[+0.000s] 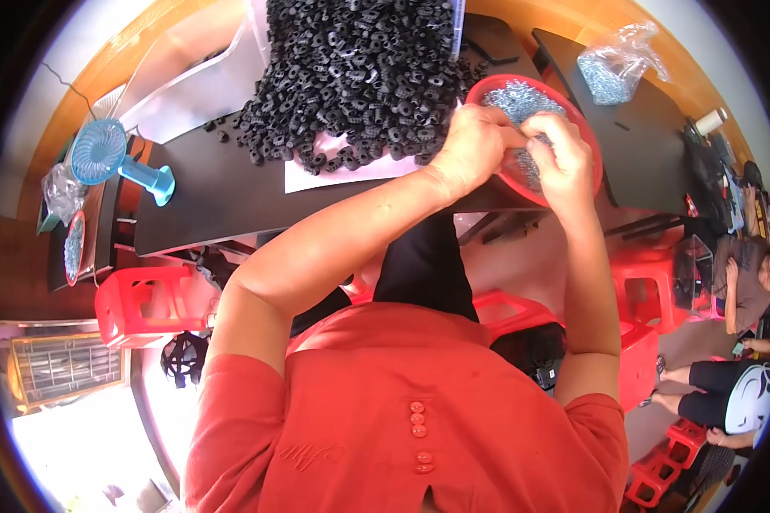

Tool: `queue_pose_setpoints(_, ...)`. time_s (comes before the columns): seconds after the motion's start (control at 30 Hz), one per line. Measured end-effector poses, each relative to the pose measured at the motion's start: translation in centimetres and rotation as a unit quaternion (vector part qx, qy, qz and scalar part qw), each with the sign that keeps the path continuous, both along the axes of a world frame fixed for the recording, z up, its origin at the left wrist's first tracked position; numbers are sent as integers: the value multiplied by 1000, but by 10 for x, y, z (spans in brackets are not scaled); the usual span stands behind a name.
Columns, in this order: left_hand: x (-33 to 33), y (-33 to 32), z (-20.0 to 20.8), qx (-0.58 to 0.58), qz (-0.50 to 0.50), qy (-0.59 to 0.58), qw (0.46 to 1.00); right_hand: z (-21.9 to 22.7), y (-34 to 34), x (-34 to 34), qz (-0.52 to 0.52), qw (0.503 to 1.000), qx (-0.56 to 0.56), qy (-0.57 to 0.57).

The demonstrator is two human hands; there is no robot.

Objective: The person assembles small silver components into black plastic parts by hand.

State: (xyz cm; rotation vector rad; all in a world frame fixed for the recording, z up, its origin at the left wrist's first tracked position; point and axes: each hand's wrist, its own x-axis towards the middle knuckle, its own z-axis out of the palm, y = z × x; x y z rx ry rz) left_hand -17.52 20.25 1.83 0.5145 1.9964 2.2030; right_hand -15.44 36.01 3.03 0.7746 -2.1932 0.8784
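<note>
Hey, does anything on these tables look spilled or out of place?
Yes, slightly: a few black parts lie loose on the dark table, left of the main heap, so they look strayed. A small dark piece also lies alone on the right-hand table, near the plastic bag.

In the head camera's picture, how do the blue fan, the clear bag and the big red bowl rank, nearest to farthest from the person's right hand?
1. Big red bowl: right by the right hand, which is over it.
2. Clear bag: beyond the bowl, toward the upper right.
3. Blue fan: far over on the left.
</note>
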Motion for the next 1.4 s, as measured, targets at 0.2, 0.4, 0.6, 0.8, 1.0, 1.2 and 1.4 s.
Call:
queue_pose_setpoints(0.2,-14,7,-25,-134,73,256,955,-7,1,0,-1,997,-69,-19)
queue_pose_setpoints(0.4,-8,8,-17,-29,67,65,995,-13,1,4,-82,996,-21,1)
queue_pose_setpoints(0.6,-1,-8,-17,-91,63,15,994,-29,-22,29,-123,988,61,67)
queue_pose_setpoints(0.8,-3,-11,-28,-153,66,140,976,-49,-28,31,-103,992,-10,71)
queue_pose_setpoints(1.0,10,-38,-18,-46,0,7,999,-49,-42,39,-69,995,-73,11)
queue_pose_setpoints(1.2,17,-39,-17,-13,15,14,1000,-32,-39,18,-44,962,-262,-58)
queue_pose_setpoints(1.4,14,-30,-21,-56,34,122,990,-21,-40,2,10,917,-315,-244)
